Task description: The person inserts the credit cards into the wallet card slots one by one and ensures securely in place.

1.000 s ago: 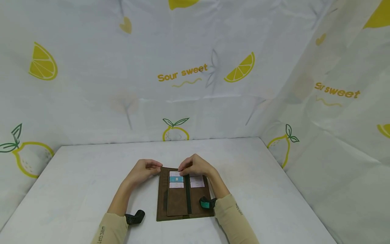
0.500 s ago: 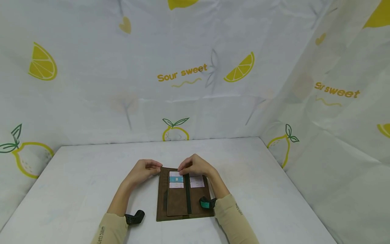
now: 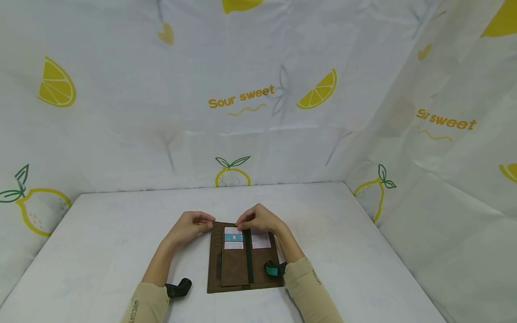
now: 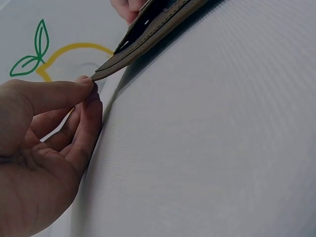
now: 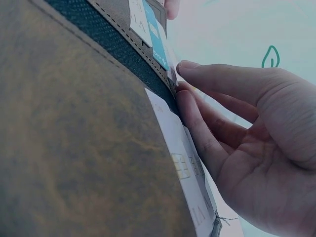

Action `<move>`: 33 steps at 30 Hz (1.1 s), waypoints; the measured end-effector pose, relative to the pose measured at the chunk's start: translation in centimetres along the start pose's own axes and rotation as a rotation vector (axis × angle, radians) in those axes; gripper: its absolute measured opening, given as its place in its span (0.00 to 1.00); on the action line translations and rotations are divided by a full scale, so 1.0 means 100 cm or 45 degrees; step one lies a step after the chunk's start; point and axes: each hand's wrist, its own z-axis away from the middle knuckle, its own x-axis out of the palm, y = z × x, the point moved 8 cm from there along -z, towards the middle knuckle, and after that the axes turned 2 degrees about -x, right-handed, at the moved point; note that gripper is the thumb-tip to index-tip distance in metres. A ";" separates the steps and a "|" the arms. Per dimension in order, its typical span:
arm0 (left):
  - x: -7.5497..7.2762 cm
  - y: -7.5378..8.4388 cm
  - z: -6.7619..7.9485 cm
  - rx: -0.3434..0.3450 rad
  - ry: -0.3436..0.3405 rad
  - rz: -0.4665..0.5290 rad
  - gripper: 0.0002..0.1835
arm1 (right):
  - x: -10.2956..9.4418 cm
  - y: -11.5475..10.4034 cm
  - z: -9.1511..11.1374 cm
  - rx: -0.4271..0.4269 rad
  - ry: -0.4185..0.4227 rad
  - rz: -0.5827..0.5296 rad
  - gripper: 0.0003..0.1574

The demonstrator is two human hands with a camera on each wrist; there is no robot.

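A brown long wallet point(image 3: 214, 269) lies unfolded on the white table. Its narrower inner flap point(image 3: 235, 267) carries a blue card point(image 3: 233, 237) between white cards, stepped in slots; more white cards point(image 3: 261, 241) show in the right panel. Between thumb and fingertips my left hand point(image 3: 189, 228) pinches the wallet's far left corner, which the left wrist view shows lifted a little. My right hand point(image 3: 260, 219) pinches the topmost white card point(image 3: 230, 230) at the flap's far edge, thumb over it and fingers behind. The right fingers partly cover the right panel's cards.
A dark green band point(image 3: 249, 260) runs down the wallet's middle. A wrist camera point(image 3: 179, 287) sits on the left wrist and another point(image 3: 274, 268) hangs over the right panel. White lemon-printed cloth point(image 3: 258, 152) walls the table's back and right.
The right thumb has shifted very slightly toward the card's far edge. Both hands and the wallet otherwise keep their places.
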 end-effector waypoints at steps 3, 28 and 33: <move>0.000 0.000 -0.001 0.001 0.003 -0.007 0.13 | -0.001 0.001 0.001 0.006 0.007 0.000 0.09; 0.002 0.000 -0.001 -0.032 0.016 -0.022 0.12 | -0.004 0.000 0.003 0.003 0.031 0.005 0.09; 0.001 -0.001 -0.001 -0.026 0.030 -0.035 0.11 | -0.002 0.000 0.001 -0.017 0.027 0.011 0.09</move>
